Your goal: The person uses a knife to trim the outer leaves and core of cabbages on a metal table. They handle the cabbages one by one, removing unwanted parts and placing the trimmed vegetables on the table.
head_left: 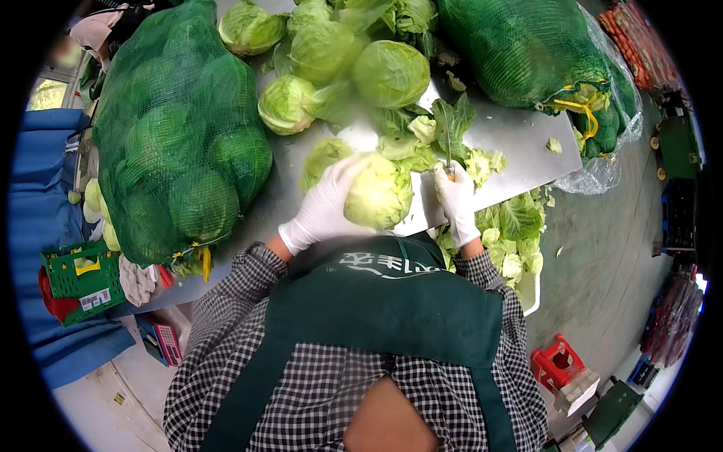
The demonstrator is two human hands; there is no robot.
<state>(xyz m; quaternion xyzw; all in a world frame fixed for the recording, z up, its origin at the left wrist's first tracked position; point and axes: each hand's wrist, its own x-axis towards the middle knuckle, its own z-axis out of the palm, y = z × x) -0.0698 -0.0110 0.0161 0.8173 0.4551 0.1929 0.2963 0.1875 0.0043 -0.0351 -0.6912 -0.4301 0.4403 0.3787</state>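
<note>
My left hand, in a white glove, holds a pale green cabbage head from its left side, close to my apron. My right hand, gloved too, grips the handle of a knife, its blade pointing away from me over loose leaves. Cut cabbage leaves lie just beyond the held head on the metal table. Farther back sit several whole cabbages. Below the table's edge at my right, a white bin is heaped with cabbage leaves.
Green mesh sacks of cabbages stand at left and back right. A green crate and a crumpled cloth are at the far left. On the floor at right is a red stool. Another person is at upper left.
</note>
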